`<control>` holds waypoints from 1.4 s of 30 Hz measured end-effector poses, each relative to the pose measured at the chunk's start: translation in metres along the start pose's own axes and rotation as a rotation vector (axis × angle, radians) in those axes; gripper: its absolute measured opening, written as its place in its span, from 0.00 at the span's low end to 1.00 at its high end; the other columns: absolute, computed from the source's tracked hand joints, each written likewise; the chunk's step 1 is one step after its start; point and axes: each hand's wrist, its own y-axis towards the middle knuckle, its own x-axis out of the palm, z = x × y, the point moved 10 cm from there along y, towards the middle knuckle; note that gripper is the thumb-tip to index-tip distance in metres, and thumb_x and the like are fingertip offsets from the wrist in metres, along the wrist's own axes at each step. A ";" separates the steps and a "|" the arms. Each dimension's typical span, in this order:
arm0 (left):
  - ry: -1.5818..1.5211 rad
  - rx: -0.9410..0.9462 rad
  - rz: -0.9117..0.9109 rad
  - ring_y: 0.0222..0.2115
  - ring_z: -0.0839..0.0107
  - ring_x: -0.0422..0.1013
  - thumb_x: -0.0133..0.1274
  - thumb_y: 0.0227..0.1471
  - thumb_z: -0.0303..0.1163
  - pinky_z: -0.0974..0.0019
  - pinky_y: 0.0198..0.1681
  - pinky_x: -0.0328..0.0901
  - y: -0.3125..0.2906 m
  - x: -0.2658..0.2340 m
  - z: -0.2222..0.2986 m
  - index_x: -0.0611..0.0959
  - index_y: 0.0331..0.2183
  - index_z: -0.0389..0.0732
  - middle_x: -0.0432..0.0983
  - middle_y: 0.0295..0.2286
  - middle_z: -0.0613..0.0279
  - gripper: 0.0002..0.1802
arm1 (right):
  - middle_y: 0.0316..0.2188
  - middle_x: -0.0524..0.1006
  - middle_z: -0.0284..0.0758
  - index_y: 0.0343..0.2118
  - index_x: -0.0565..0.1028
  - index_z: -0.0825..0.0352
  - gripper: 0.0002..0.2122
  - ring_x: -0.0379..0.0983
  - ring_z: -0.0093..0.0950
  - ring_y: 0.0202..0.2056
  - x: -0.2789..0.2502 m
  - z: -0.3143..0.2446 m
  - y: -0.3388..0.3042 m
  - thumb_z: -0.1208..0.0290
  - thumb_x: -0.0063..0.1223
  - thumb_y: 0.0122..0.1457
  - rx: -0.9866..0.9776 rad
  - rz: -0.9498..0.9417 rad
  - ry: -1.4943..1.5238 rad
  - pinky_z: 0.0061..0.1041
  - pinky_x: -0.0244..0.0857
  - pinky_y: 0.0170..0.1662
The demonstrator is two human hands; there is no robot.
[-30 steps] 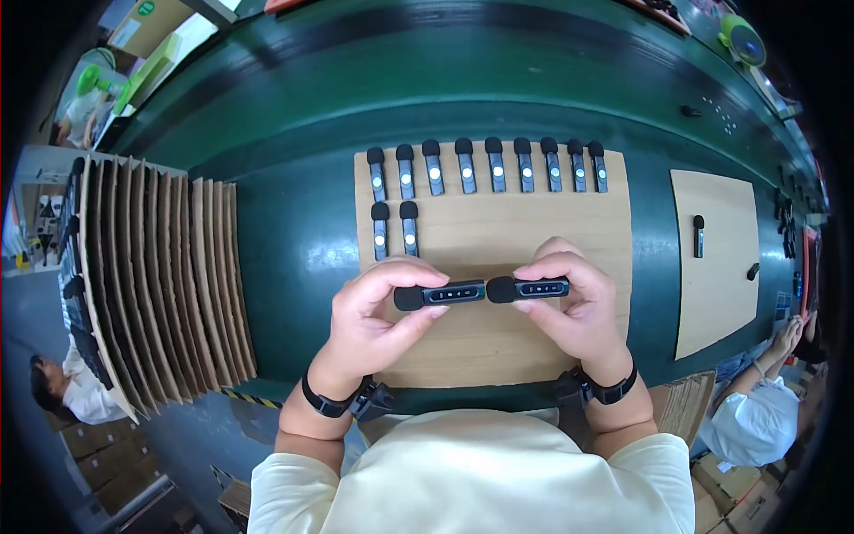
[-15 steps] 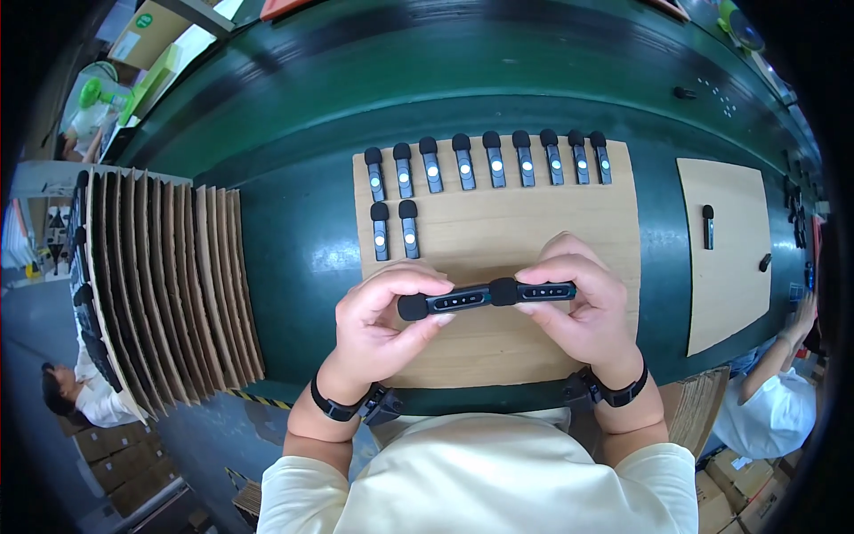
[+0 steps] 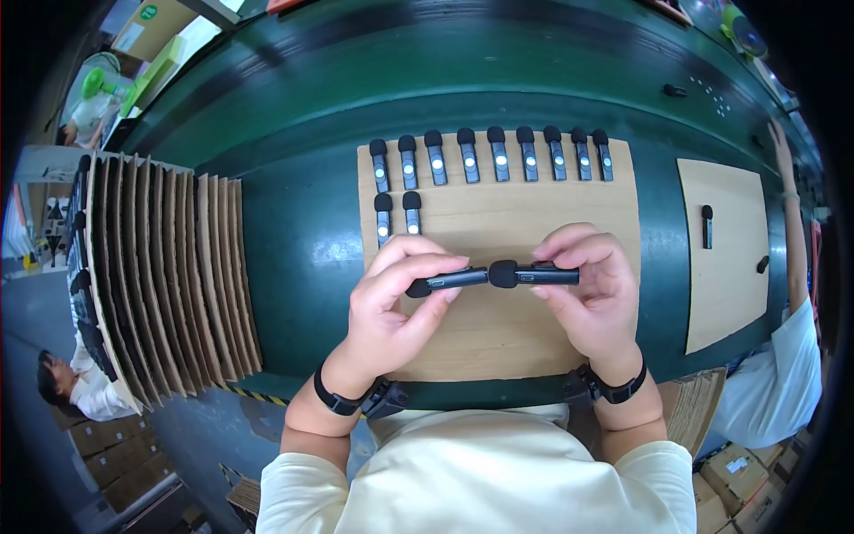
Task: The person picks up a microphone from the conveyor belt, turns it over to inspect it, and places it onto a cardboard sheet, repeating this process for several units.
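My left hand (image 3: pixel 389 298) pinches a small black clip-on microphone (image 3: pixel 473 277) between thumb and fingers. Its foam tip, at the left end, is partly covered by my fingers. A second clip-on microphone (image 3: pixel 546 277) of the same kind is gripped by my right hand (image 3: pixel 594 289), its foam tip pointing left. The two lie end to end, nearly level, with a narrow side of each facing up. Beneath them is a cardboard sheet (image 3: pixel 498 356). Several similar microphones (image 3: pixel 470 162) stand in a row along its far edge, and two more (image 3: pixel 412 214) below at the left.
Upright cardboard sheets (image 3: pixel 178 276) are packed side by side at the left. On the right, another cardboard sheet (image 3: pixel 734 276) bears a microphone (image 3: pixel 707 227) and a small black piece (image 3: pixel 762 264). A co-worker's arm (image 3: pixel 793 231) reaches over the green table (image 3: pixel 302 240) at the far right.
Both microphones have been rolled in my fingers, so a different narrow side faces up. My hands have shifted slightly. The co-worker at the right has stretched an arm forward.
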 end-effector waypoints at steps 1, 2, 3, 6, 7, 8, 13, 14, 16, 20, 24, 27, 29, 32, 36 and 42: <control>-0.025 -0.003 0.001 0.38 0.66 0.73 0.58 0.43 0.14 0.66 0.42 0.68 -0.001 0.000 -0.003 0.80 0.38 0.32 0.78 0.37 0.53 0.15 | 0.40 0.71 0.39 0.46 0.70 0.70 0.18 0.70 0.27 0.40 0.000 -0.001 0.000 0.85 0.59 0.51 -0.007 -0.002 -0.015 0.22 0.68 0.43; -0.050 -0.006 0.003 0.39 0.66 0.73 0.58 0.43 0.13 0.66 0.43 0.68 -0.001 0.001 -0.006 0.80 0.38 0.32 0.78 0.38 0.53 0.15 | 0.40 0.71 0.39 0.46 0.70 0.70 0.18 0.70 0.27 0.40 -0.002 -0.001 0.001 0.85 0.59 0.51 -0.007 -0.002 -0.015 0.22 0.68 0.43; -0.075 -0.008 0.004 0.40 0.66 0.73 0.57 0.44 0.13 0.66 0.44 0.67 -0.001 0.001 -0.008 0.80 0.38 0.32 0.77 0.39 0.53 0.15 | 0.39 0.71 0.40 0.46 0.71 0.71 0.18 0.71 0.27 0.39 -0.002 -0.004 0.001 0.85 0.59 0.51 -0.046 -0.014 -0.086 0.23 0.68 0.42; -0.256 -0.063 -0.011 0.42 0.65 0.73 0.56 0.44 0.13 0.65 0.47 0.67 -0.003 0.007 -0.017 0.79 0.39 0.33 0.77 0.39 0.52 0.16 | 0.38 0.73 0.40 0.47 0.72 0.71 0.18 0.72 0.28 0.38 -0.002 -0.012 0.002 0.86 0.58 0.51 -0.124 -0.036 -0.225 0.24 0.67 0.42; -0.348 -0.091 -0.020 0.42 0.65 0.73 0.56 0.44 0.13 0.65 0.49 0.67 -0.003 0.011 -0.019 0.78 0.39 0.33 0.77 0.40 0.52 0.16 | 0.38 0.74 0.40 0.47 0.72 0.70 0.19 0.73 0.29 0.38 0.006 -0.014 0.002 0.86 0.59 0.50 -0.130 -0.104 -0.325 0.24 0.67 0.41; -0.349 -0.093 -0.023 0.42 0.65 0.73 0.56 0.44 0.13 0.65 0.49 0.67 -0.004 0.013 -0.020 0.78 0.39 0.33 0.77 0.40 0.52 0.16 | 0.38 0.74 0.40 0.48 0.72 0.69 0.21 0.73 0.30 0.38 0.013 -0.014 0.002 0.85 0.60 0.49 -0.134 -0.173 -0.424 0.25 0.67 0.41; -0.436 -0.108 -0.049 0.44 0.64 0.73 0.55 0.45 0.12 0.64 0.50 0.67 -0.008 0.025 -0.019 0.77 0.39 0.34 0.77 0.41 0.52 0.17 | 0.38 0.76 0.38 0.48 0.73 0.66 0.24 0.73 0.33 0.36 0.030 -0.004 -0.002 0.86 0.60 0.45 -0.095 -0.203 -0.478 0.28 0.67 0.39; -0.437 -0.110 -0.042 0.44 0.64 0.73 0.55 0.45 0.12 0.64 0.50 0.67 -0.008 0.026 -0.019 0.78 0.39 0.34 0.77 0.40 0.52 0.17 | 0.38 0.76 0.38 0.48 0.73 0.66 0.24 0.73 0.33 0.36 0.030 -0.002 -0.003 0.86 0.60 0.45 -0.095 -0.203 -0.477 0.28 0.67 0.39; -0.437 -0.113 -0.035 0.44 0.64 0.73 0.55 0.44 0.12 0.64 0.50 0.67 -0.009 0.025 -0.020 0.78 0.39 0.34 0.77 0.40 0.53 0.17 | 0.38 0.76 0.37 0.48 0.72 0.66 0.25 0.73 0.33 0.35 0.031 -0.002 -0.004 0.86 0.60 0.44 -0.127 -0.201 -0.461 0.30 0.68 0.39; -0.339 -0.083 -0.032 0.42 0.65 0.74 0.57 0.44 0.12 0.65 0.47 0.69 -0.006 0.023 -0.016 0.79 0.39 0.35 0.77 0.39 0.53 0.18 | 0.37 0.77 0.36 0.47 0.73 0.66 0.23 0.74 0.34 0.34 0.031 -0.002 -0.004 0.86 0.61 0.44 -0.137 -0.190 -0.440 0.31 0.68 0.39; -0.105 -0.066 0.026 0.40 0.65 0.75 0.58 0.43 0.13 0.66 0.43 0.70 -0.005 0.016 -0.009 0.79 0.40 0.35 0.77 0.38 0.54 0.18 | 0.37 0.77 0.38 0.47 0.72 0.68 0.22 0.74 0.31 0.34 0.031 0.002 -0.004 0.86 0.60 0.46 -0.127 -0.211 -0.503 0.28 0.70 0.38; 0.180 0.148 -0.012 0.38 0.61 0.75 0.59 0.41 0.15 0.65 0.40 0.70 -0.001 0.016 0.007 0.79 0.38 0.36 0.77 0.37 0.54 0.17 | 0.37 0.77 0.39 0.46 0.72 0.69 0.21 0.74 0.31 0.35 0.029 0.006 -0.003 0.87 0.60 0.46 -0.094 -0.217 -0.565 0.27 0.70 0.37; 0.246 0.174 0.013 0.37 0.59 0.75 0.59 0.40 0.15 0.65 0.40 0.70 0.000 0.014 0.005 0.79 0.37 0.36 0.77 0.37 0.54 0.17 | 0.37 0.77 0.40 0.44 0.73 0.69 0.19 0.75 0.32 0.35 0.025 0.012 -0.001 0.87 0.61 0.46 -0.031 -0.200 -0.618 0.27 0.71 0.36; 0.375 0.224 0.058 0.36 0.57 0.75 0.61 0.38 0.17 0.63 0.39 0.70 0.000 0.011 0.006 0.79 0.35 0.37 0.77 0.37 0.54 0.17 | 0.36 0.77 0.40 0.41 0.73 0.68 0.17 0.76 0.34 0.35 0.025 0.005 0.002 0.86 0.61 0.46 -0.153 -0.144 -0.687 0.28 0.71 0.37; 0.621 0.278 0.050 0.36 0.56 0.75 0.60 0.36 0.16 0.61 0.36 0.71 0.000 0.016 0.010 0.78 0.29 0.37 0.78 0.37 0.53 0.13 | 0.37 0.77 0.39 0.37 0.72 0.67 0.15 0.75 0.37 0.36 0.026 0.006 0.001 0.86 0.60 0.45 -0.239 -0.134 -0.801 0.30 0.71 0.39; 0.770 0.235 -0.164 0.37 0.58 0.73 0.60 0.37 0.20 0.58 0.39 0.69 -0.003 0.034 0.000 0.78 0.27 0.38 0.76 0.36 0.57 0.09 | 0.39 0.75 0.38 0.34 0.71 0.66 0.14 0.73 0.40 0.40 0.037 0.021 -0.001 0.85 0.60 0.43 -0.155 -0.284 -0.924 0.33 0.69 0.42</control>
